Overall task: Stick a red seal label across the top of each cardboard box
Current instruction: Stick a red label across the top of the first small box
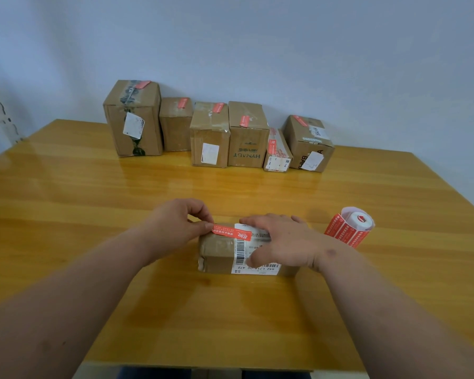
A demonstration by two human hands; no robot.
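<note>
Here, hands: the left hand (175,222) pinched the red seal label (231,232) at its end; the right hand (282,243) pressed with spread fingers.
Label: thin, limp, sticky; best held by the ends.
Small box (225,253): light, stiff cardboard, near table (93,187) edge.
Label roll (350,227): just beside, right.
Six boxes (211,134): far, sealed.

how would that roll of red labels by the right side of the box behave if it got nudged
The label roll lies on its side on the glossy table, so a nudge would probably set it rolling. Its loose outer strip looks thin and floppy, and could unwind or drag. With a hollow core, it is likely light.
</note>
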